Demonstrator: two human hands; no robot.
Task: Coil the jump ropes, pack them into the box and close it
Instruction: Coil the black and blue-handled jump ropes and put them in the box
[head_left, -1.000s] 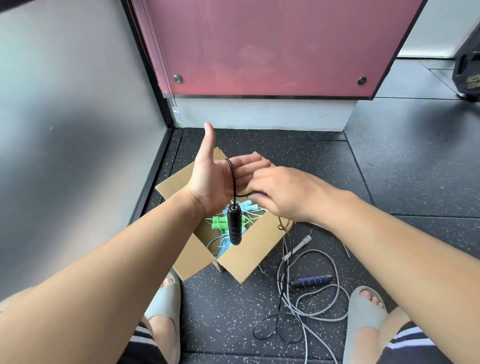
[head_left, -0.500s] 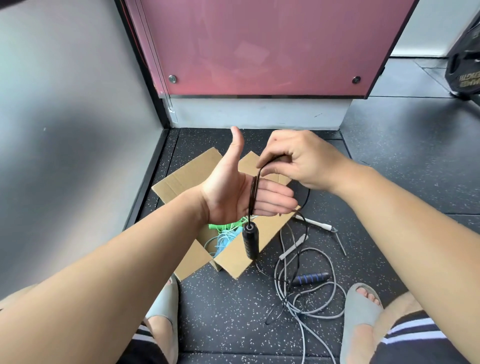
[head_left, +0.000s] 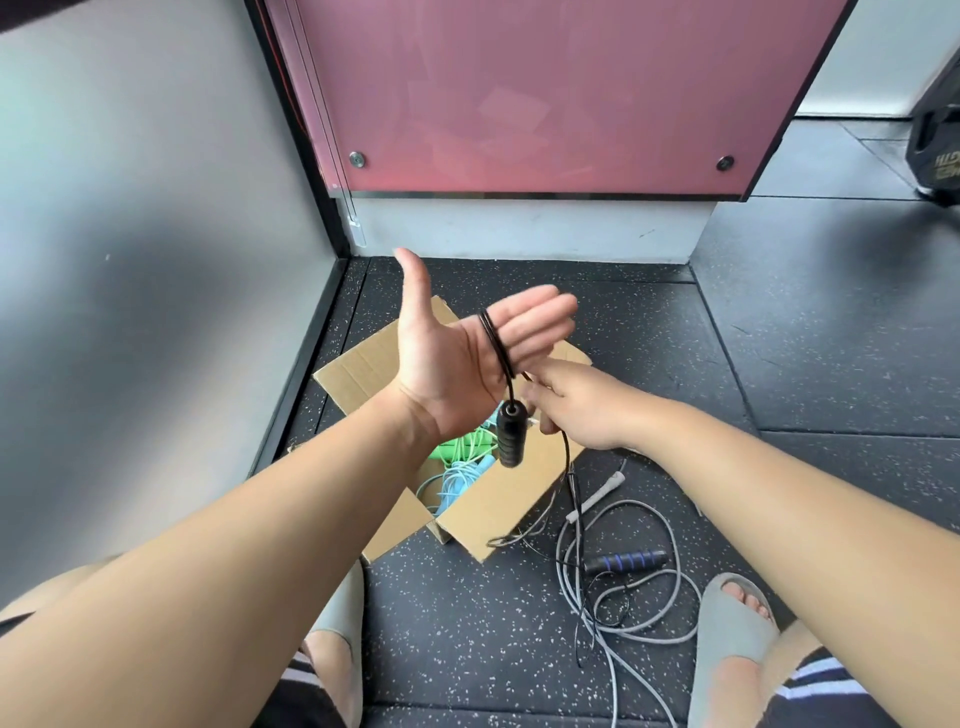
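We see the left hand (head_left: 467, 353) held up over the cardboard box (head_left: 498, 512), palm towards us, thumb up and fingers straight and relaxed. The black jump rope (head_left: 493, 338) is looped around its fingers in what look like two turns. One black foam handle (head_left: 511, 436) hangs from those loops just below the heel of the palm, over the box opening.

The right hand (head_left: 576, 410) sits just below and to the right of the left one, fingers curled and pinching the black cord. From it the cord drops past the box's edge to the floor (head_left: 467, 623), which is dark and speckled. There the cord runs loose to the second handle (head_left: 626, 562), black with blue bands, lying to the right of the box.

The box stands open on the floor, flaps out. Inside it we can make out a green rope (head_left: 457, 447) and a light blue rope (head_left: 457, 480), bundled together. A grey rope (head_left: 631, 502) sprawls in loose curves on the floor beside the box, tangled with the black cord, and its white handle (head_left: 602, 493) lies near the box's right wall.

Grey slippers (head_left: 727, 634) show at the bottom. A pink panel (head_left: 545, 93) stands behind. At the far right edge a black object (head_left: 935, 150) carries pale lettering, cut off and too blurred for us to read.
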